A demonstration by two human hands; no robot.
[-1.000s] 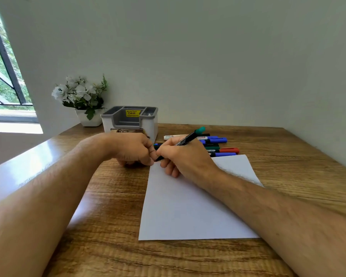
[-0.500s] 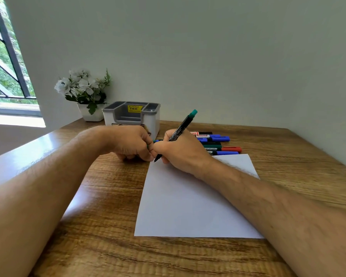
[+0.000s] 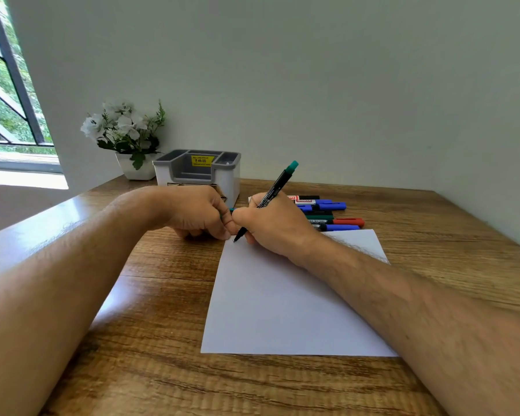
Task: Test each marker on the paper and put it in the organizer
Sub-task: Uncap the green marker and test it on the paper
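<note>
My right hand [image 3: 278, 225] grips a black marker with a teal end [image 3: 275, 187], held steeply, its tip touching the far left corner of the white paper [image 3: 282, 301]. My left hand [image 3: 197, 213] is closed in a fist just left of that tip, with a bit of teal, likely the marker's cap, showing between its fingers. Several more markers [image 3: 327, 213], blue, green, red and black, lie in a row behind my right hand. The grey and white organizer [image 3: 198, 172] with a yellow price sticker stands behind my left hand.
A white pot of white flowers [image 3: 126, 139] sits at the back left against the wall. A window [image 3: 6, 94] is at the far left. The wooden table [image 3: 448, 235] reaches the wall at the back and right.
The marker in my right hand has tilted up from nearly flat to steep, and its tip has come down onto the paper's corner. My left hand has stayed in place.
</note>
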